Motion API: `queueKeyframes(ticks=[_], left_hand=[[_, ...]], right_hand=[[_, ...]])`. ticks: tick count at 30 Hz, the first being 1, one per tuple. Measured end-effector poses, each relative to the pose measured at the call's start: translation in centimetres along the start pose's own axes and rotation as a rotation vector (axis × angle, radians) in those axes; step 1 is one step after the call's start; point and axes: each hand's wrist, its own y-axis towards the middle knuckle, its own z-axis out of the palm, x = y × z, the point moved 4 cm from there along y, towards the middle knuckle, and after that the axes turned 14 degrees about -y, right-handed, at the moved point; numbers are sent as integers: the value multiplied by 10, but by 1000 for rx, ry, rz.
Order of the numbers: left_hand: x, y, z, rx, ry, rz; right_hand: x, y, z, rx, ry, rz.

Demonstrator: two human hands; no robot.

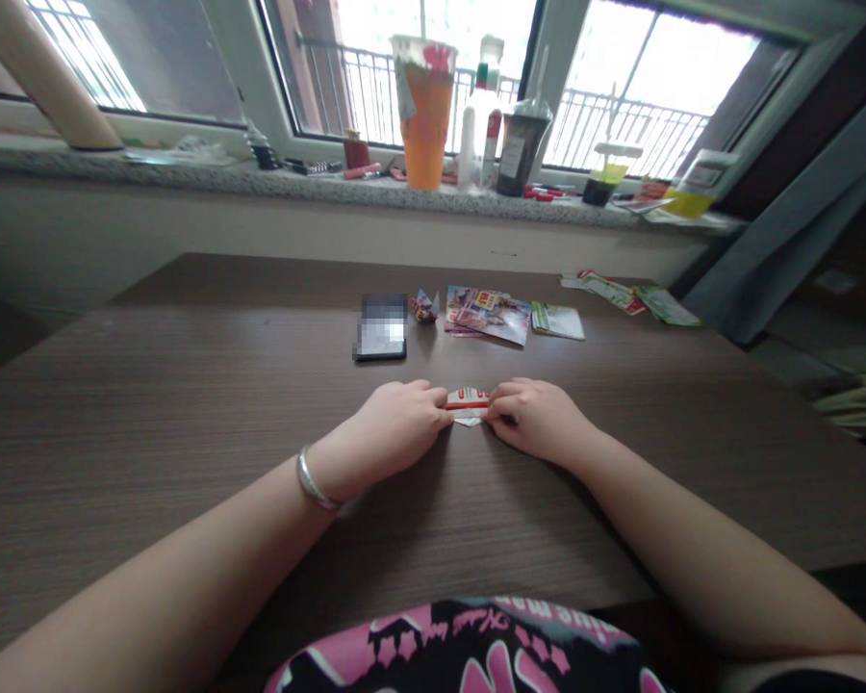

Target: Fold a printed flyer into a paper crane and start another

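At the far left a cardboard tube (pixel 43 72) leans over the stone windowsill (pixel 188 178); below it the brown wooden table (pixel 151 404) spreads across the view; the left forearm crosses it with 1 silver bangle (pixel 313 483) at the wrist; the left hand (pixel 396 428) rests knuckles up on the tabletop, its fingers curled and pinching the left end of a small folded paper (pixel 468 406); that paper, white with a red stripe, lies flat on the table near the middle, directly between the 2 hands; beyond the left hand a dark phone (pixel 381 329) lies flat; just right of it sits a tiny paper figure (pixel 425 306), perhaps folded, though it is too small to be sure; on the sill above stand a tall orange cup (pixel 425 111), a white bottle (pixel 476 125) and a dark drink cup (pixel 521 144); on the table a fan of colourful leaflets (pixel 489 314) lies right of the figure, with 1 green-and-white card (pixel 557 320) beside it; the right hand (pixel 538 419) mirrors the left, fingertips closed on the paper's right end; further right, more flyers (pixel 613 292) lie near the far edge.
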Motion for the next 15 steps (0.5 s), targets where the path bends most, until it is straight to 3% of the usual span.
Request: queueKeyframes(ticks=[15], left_hand=[[7, 2, 3, 9, -70, -5]], right_hand=[[-17, 1, 16, -114, 332, -18]])
